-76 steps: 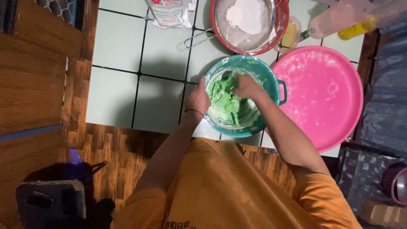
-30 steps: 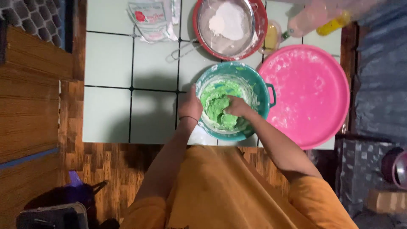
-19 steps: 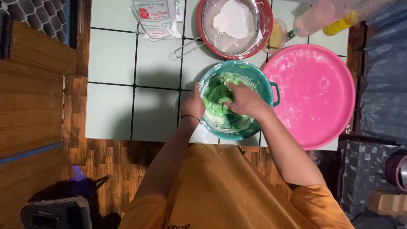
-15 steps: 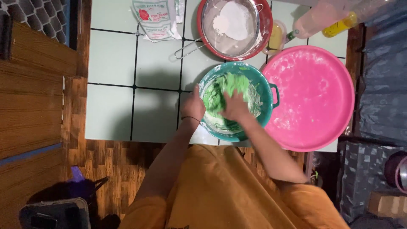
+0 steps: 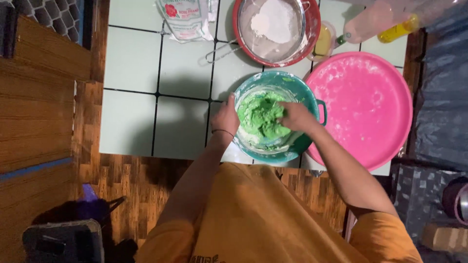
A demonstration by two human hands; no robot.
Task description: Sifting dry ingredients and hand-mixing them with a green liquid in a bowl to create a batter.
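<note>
While both hands work at its near edge, the pale tiled bench [image 5: 136, 73] carries every item listed, largest first. Round pink tray [image 5: 363, 107], dusted white, lies flat at the right, just beside the bowl and within easy reach of the right arm. Red-rimmed basin [image 5: 312, 34] at the far edge holds a metal sieve [image 5: 275, 27] with a heap of white flour, its wire handle pointing left over the tiles. Teal bowl [image 5: 304, 95] with a side handle sits at the near edge, directly before the person, between the two hands. Green dough [image 5: 261, 117] fills the bowl's middle as one soft lump, with pale smears around the inner wall. Printed flour bag [image 5: 187, 19] lies flat at the far left of the group. Yellow bottle [image 5: 399, 29] lies on its side at the far right corner. Left hand [image 5: 225, 117], a dark band at the wrist, is closed over the bowl's left rim, apparently to steady it. Right hand [image 5: 296, 117] presses into the dough's right side, fingers curled against it rather than lifting it.
</note>
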